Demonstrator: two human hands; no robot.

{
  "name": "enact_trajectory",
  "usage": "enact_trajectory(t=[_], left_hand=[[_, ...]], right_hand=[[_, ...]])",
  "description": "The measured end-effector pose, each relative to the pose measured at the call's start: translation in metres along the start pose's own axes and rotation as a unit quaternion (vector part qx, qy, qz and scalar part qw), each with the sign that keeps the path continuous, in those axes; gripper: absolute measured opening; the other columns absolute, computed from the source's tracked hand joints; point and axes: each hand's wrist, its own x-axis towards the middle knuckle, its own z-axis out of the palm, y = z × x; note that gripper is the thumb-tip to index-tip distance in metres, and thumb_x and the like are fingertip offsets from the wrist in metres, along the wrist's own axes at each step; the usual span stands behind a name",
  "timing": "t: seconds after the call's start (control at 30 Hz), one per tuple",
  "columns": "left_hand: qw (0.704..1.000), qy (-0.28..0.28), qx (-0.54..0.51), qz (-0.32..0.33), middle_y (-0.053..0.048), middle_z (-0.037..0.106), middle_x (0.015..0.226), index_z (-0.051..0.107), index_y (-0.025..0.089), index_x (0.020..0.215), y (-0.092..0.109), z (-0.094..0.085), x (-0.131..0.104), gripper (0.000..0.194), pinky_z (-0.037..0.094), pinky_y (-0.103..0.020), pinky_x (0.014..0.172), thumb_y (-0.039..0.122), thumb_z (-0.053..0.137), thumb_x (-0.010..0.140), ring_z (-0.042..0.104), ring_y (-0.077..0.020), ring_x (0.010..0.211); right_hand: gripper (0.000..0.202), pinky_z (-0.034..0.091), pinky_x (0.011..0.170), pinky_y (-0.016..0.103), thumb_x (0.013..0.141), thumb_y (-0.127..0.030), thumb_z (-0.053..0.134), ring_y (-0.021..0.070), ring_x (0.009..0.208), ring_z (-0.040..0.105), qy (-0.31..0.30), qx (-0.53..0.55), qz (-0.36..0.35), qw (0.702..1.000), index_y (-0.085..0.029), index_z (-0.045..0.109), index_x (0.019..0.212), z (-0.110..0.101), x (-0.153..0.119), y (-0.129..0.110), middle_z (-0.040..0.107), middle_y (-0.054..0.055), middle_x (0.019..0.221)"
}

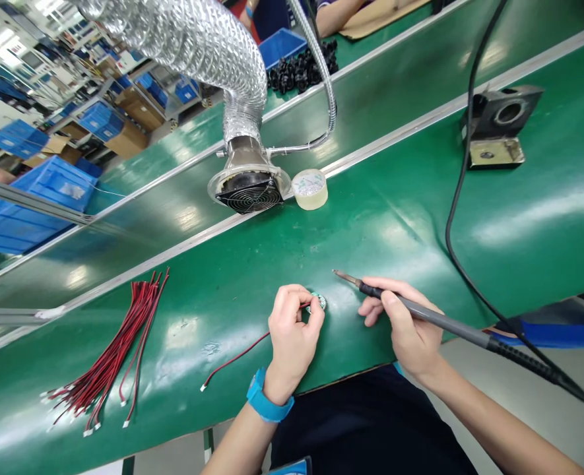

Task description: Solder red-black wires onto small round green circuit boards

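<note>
Between the thumb and fingers of my left hand (pixel 294 330) is the end of a red and black wire (pixel 242 355), pinched against a small round green circuit board (pixel 319 303). The wire trails left over the green bench to a white connector (pixel 203 388). My fingers partly cover the board, so the contact between wire and board is hidden. In my right hand (pixel 413 330) is a soldering iron (pixel 435 318), gripped like a pen. Its tip (pixel 338 273) points left, in the air to the upper right of the board and apart from it.
A bundle of red and black wires (pixel 118 349) lies at left. A fume extractor (pixel 252 188) hangs from a foil duct, beside a tape roll (pixel 310 189). The iron's black cable (pixel 451 231) loops at right, near a metal stand (pixel 499 128). Another person's arm (pixel 338 14) shows beyond.
</note>
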Motion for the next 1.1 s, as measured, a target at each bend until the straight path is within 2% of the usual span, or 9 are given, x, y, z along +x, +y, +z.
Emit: enact_trajectory(t=[0.2,0.3,0.33,0.4,0.53,0.67,0.83,0.93,1.1], left_hand=[[1.000,-0.004,0.010,0.008,-0.002,0.062,0.089,0.059,0.020,0.080,-0.005,-0.001,-0.001,0.019,0.043,-0.024,0.062,0.015,0.063,0.098,0.056,-0.0118,0.070],[0.998,-0.017,0.056,0.025,-0.006,0.066,0.102,0.063,0.021,0.102,-0.011,-0.003,-0.006,0.004,0.052,-0.026,0.071,0.024,0.063,0.100,0.066,-0.0163,0.084],[0.996,-0.031,0.080,0.038,-0.007,0.067,0.109,0.063,0.022,0.115,-0.014,-0.005,-0.008,0.017,0.055,-0.028,0.074,0.029,0.066,0.099,0.069,-0.0187,0.091],[0.987,-0.072,0.125,0.075,-0.008,0.069,0.116,0.058,0.024,0.129,-0.024,-0.008,-0.009,0.037,0.057,-0.030,0.076,0.038,0.070,0.098,0.072,-0.0211,0.094],[0.967,-0.106,0.182,0.147,-0.003,0.071,0.101,0.062,0.025,0.117,-0.060,-0.024,0.005,0.025,0.054,-0.028,0.068,0.045,0.065,0.102,0.071,-0.0175,0.077],[0.947,-0.011,0.292,0.134,-0.005,0.072,0.100,0.065,0.023,0.111,-0.119,-0.049,0.057,0.028,0.052,-0.028,0.067,0.049,0.061,0.103,0.072,-0.0196,0.081],[0.911,0.100,0.399,0.003,-0.016,0.069,0.122,0.065,0.016,0.129,-0.189,-0.084,0.151,0.033,0.053,-0.037,0.086,0.037,0.055,0.105,0.068,-0.0298,0.106],[0.904,0.129,0.408,-0.017,-0.021,0.065,0.133,0.057,0.012,0.143,-0.210,-0.091,0.200,0.042,0.047,-0.048,0.102,0.025,0.051,0.103,0.061,-0.0360,0.122],[0.917,0.103,0.384,0.007,-0.019,0.066,0.137,0.052,0.014,0.153,-0.221,-0.070,0.251,0.053,0.038,-0.049,0.114,0.014,0.049,0.100,0.057,-0.0334,0.129]], right_hand=[[0.036,0.063,0.076,0.032,0.107,-0.042,0.055,0.0157,0.079,0.074,0.008,-0.117,-0.027,0.993,-0.025,0.066,0.137,-0.001,0.055,0.000,0.076,0.006,0.110],[0.036,0.061,0.085,0.036,0.105,-0.044,0.056,0.0188,0.090,0.074,0.045,-0.141,-0.083,0.985,-0.024,0.067,0.133,-0.003,0.102,0.010,0.074,0.008,0.118],[0.037,0.061,0.085,0.036,0.104,-0.044,0.056,0.0195,0.091,0.074,0.056,-0.146,-0.094,0.983,-0.023,0.067,0.132,-0.004,0.119,0.014,0.075,0.009,0.117],[0.039,0.060,0.081,0.036,0.105,-0.045,0.053,0.0200,0.088,0.074,0.073,-0.159,-0.111,0.978,-0.022,0.066,0.133,-0.004,0.152,0.022,0.075,0.009,0.113],[0.044,0.060,0.085,0.037,0.108,-0.047,0.042,0.0212,0.090,0.073,0.097,-0.219,-0.169,0.956,-0.021,0.063,0.135,0.002,0.207,0.044,0.074,0.011,0.115],[0.045,0.057,0.099,0.044,0.105,-0.048,0.042,0.0263,0.106,0.071,0.087,-0.246,-0.201,0.944,-0.020,0.067,0.131,0.012,0.243,0.069,0.073,0.013,0.121],[0.047,0.054,0.103,0.048,0.103,-0.049,0.040,0.0308,0.115,0.068,0.088,-0.268,-0.208,0.937,-0.019,0.069,0.126,0.028,0.278,0.096,0.073,0.016,0.124],[0.049,0.055,0.097,0.048,0.102,-0.049,0.040,0.0315,0.109,0.069,0.102,-0.288,-0.205,0.930,-0.018,0.068,0.127,0.040,0.297,0.105,0.073,0.017,0.119],[0.050,0.056,0.087,0.044,0.101,-0.049,0.038,0.0306,0.099,0.068,0.115,-0.322,-0.209,0.916,-0.018,0.068,0.126,0.053,0.313,0.110,0.071,0.016,0.108]])
